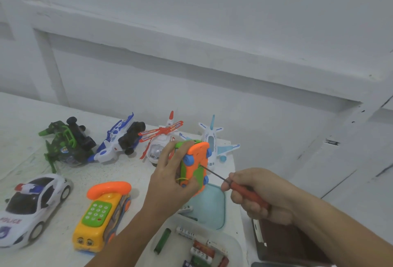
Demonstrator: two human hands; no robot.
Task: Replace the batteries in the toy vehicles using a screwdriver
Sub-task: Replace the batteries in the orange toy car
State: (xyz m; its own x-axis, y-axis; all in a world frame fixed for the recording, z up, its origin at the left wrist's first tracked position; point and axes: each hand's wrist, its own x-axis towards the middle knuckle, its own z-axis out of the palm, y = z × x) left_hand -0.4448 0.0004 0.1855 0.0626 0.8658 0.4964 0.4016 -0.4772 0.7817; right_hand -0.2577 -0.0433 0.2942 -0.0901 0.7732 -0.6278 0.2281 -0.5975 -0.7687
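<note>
White wall behind, white desk (19, 122) below. Head view: we see the left hand (170, 179) grasping an orange-green toy car (196, 160), lifted above the desk, underside facing right. The right hand (261, 194) grips a red-handled screwdriver (244, 191), tip touching the car's underside. Batteries (201, 253) lie in a white tray (236, 243) nearest us. Police car (32, 209) and yellow phone bus (102, 215) sit left; a red-white helicopter (161, 141) and a plane (212, 139) stand by the wall.

Left hand (170, 184), right hand (261, 194), both hands bare, forearms (331, 224) bare as far as visible
</note>
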